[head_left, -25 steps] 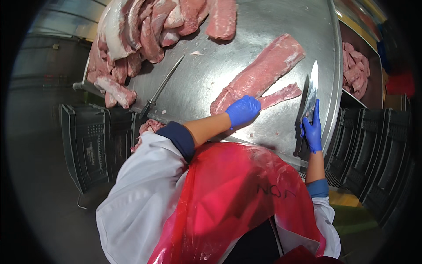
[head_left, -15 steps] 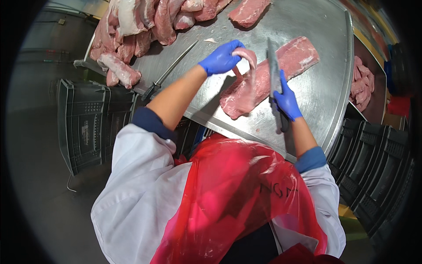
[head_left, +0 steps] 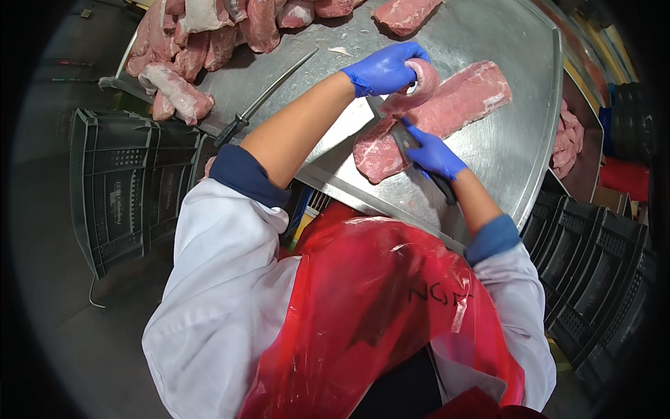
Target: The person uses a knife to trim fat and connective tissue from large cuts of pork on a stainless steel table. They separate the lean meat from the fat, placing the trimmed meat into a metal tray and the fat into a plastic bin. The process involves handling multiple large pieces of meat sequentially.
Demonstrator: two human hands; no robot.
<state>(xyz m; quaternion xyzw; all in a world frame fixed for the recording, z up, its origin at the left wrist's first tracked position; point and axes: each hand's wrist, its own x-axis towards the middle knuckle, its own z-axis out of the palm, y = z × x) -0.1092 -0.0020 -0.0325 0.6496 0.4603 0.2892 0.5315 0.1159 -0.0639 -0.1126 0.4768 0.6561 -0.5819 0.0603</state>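
Note:
A long pink pork loin (head_left: 474, 94) lies slantwise on the metal table (head_left: 516, 140). My left hand (head_left: 384, 68), in a blue glove, is closed on a strip of meat (head_left: 424, 82) that curls up from the loin. Lower down, my right hand (head_left: 434, 155), also gloved in blue, grips a knife (head_left: 403, 138) by its dark handle. The blade points up and left across the loin, at the foot of the raised strip. Part of the blade's far end is hidden by the meat.
A pile of meat pieces (head_left: 209, 42) fills the table's far left, and another loin (head_left: 405, 14) lies at the far edge. A sharpening steel (head_left: 276, 94) rests left of my left arm. Dark crates (head_left: 132, 188) stand at left, more crates (head_left: 593, 258) at right. A bin holds meat (head_left: 567, 140).
My left hand has moved right with the strip. The knife has gone from upright beside the loin to lying across it, and my right hand has shifted left and turned.

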